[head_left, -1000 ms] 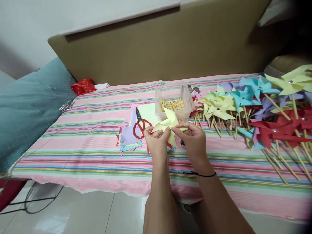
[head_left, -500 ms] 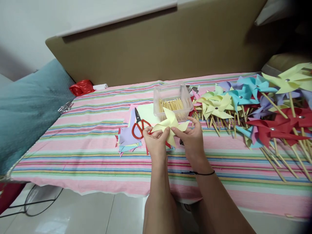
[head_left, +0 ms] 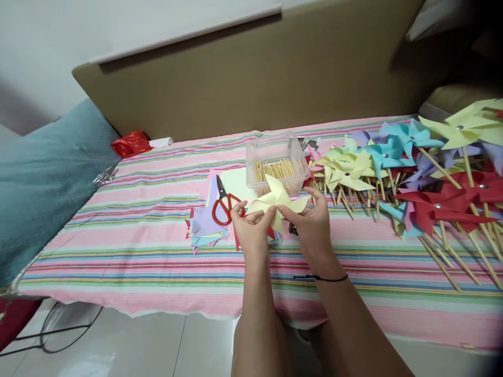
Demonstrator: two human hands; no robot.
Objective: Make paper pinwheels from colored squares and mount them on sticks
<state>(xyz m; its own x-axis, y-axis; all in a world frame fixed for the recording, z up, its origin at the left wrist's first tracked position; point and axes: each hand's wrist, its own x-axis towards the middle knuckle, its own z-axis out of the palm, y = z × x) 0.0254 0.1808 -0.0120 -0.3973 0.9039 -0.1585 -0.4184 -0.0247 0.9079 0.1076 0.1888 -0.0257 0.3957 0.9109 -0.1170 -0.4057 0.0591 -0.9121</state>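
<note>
A pale yellow paper pinwheel (head_left: 277, 197) is held between both hands, its folded blades facing up. My left hand (head_left: 252, 229) is closed on its left side, thumb near the centre. From the right, my right hand (head_left: 313, 222) pinches it, the thumb also close to the middle. No stick shows on this pinwheel. Just left of my left hand lie scissors (head_left: 225, 201) with red handles and dark blades. They rest on cut paper pieces (head_left: 207, 222) in purple, blue and other colours. Behind the pinwheel stands a clear plastic box (head_left: 256, 180) containing wooden sticks (head_left: 277, 168).
Finished pinwheels (head_left: 438, 204) on sticks, in several colours, crowd the right side. A striped cloth (head_left: 129, 246) covers the seat. At the far left are a red plastic bag (head_left: 131, 144) and a teal cushion (head_left: 51, 173). The brown backrest (head_left: 236, 78) rises behind.
Both hands keep their grip on the yellow pinwheel, which has shifted very slightly to the right. The surrounding objects have not moved; the view has shifted a little.
</note>
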